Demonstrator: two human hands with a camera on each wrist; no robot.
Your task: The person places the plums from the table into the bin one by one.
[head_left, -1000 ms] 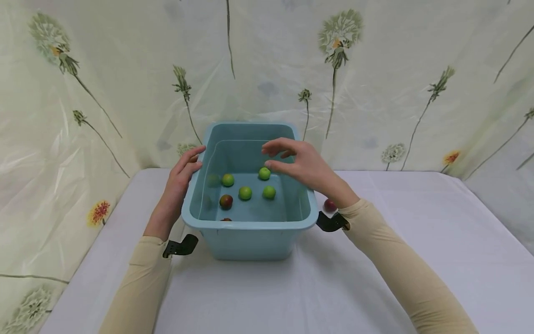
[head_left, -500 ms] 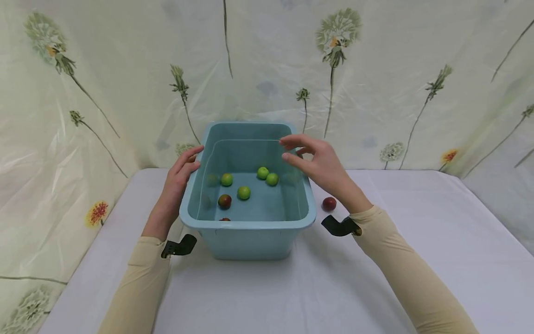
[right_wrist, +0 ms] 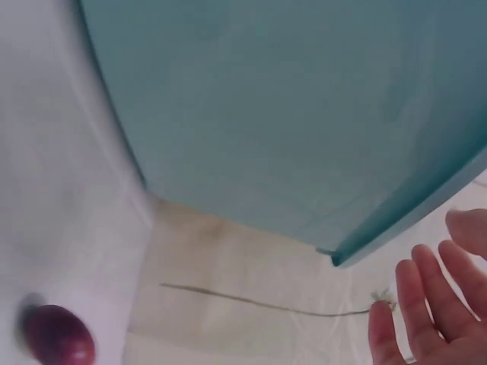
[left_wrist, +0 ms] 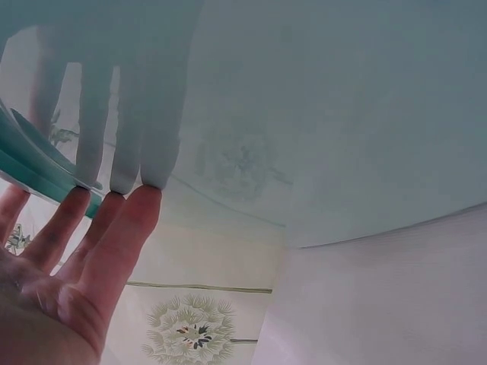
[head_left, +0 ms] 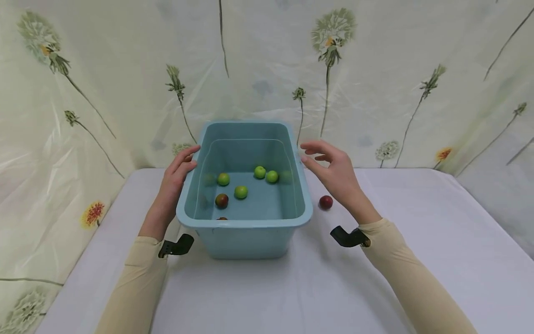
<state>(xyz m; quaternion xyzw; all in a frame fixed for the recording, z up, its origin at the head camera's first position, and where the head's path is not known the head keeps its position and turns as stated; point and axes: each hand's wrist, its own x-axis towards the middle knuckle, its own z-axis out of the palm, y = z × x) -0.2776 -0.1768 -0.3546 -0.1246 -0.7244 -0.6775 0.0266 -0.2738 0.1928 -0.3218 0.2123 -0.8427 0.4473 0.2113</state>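
Note:
A light blue plastic tub point(head_left: 246, 241) stands on the white-covered table. Several small round green fruits point(head_left: 240, 192) lie on its floor, beside a dark red-green one point(head_left: 221, 200). The front rim mostly hides another reddish fruit point(head_left: 222, 218). On the left, my left hand point(head_left: 171, 188) rests its extended fingertips against the tub's outer wall point(left_wrist: 342, 114), below the rim. My right hand point(head_left: 335, 174) holds nothing; its fingers are loosely bent just outside the right rim. A dark red round fruit point(head_left: 326, 202) sits on the table below that hand, also in the right wrist view.
White cloth point(head_left: 417, 241) covers the table, stretching to both sides and in front of the tub. Behind it hangs a pale curtain point(head_left: 250, 60) printed with dandelions, close to the tub's far end. Black straps with cameras point(head_left: 350, 236) sit on both wrists.
My right hand has moved right, from above the tub to outside its rim, uncovering the red fruit. One green fruit has rolled backward inside. My left hand stays at the wall.

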